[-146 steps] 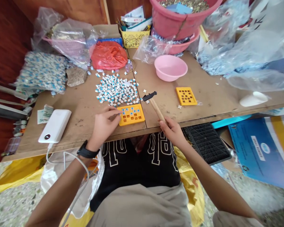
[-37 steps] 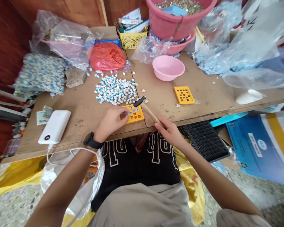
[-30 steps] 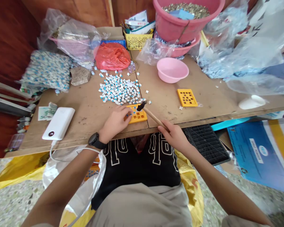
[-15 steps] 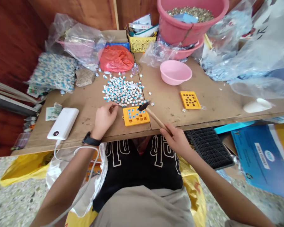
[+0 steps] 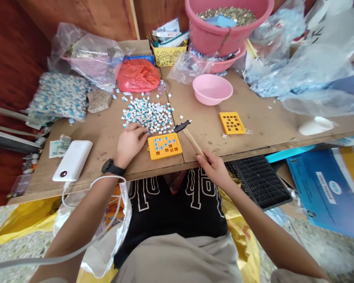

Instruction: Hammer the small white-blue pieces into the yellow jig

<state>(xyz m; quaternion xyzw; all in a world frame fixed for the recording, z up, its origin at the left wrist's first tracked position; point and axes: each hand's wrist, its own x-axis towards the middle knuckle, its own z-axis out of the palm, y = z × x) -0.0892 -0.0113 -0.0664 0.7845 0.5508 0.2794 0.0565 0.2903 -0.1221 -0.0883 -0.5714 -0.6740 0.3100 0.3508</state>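
My right hand (image 5: 214, 167) grips the wooden handle of a hammer (image 5: 194, 142). The hammer's black head hangs just past the upper right corner of an orange tray (image 5: 165, 156). Small blue-and-white pieces sit in several of this tray's square slots, while other slots show dark brown. Left of the tray, my left hand (image 5: 131, 144) rests with fingers curled and their tips close together by its upper left corner. Whatever those fingertips hold is too small to make out. Just beyond the hand spreads a pile of small white-and-blue pieces (image 5: 150, 114).
A second orange tray (image 5: 231, 123) lies to the right, below a pink bowl (image 5: 212, 89). A white power bank (image 5: 72, 160) with a cable sits at left. Behind are a red plastic bag (image 5: 138, 74), a yellow basket (image 5: 168, 56) and a large pink tub (image 5: 224, 37).
The hammer head has shifted right, from over the tray's upper right part to just outside its corner. My left hand stays beside the tray. The whole view has slid slightly.
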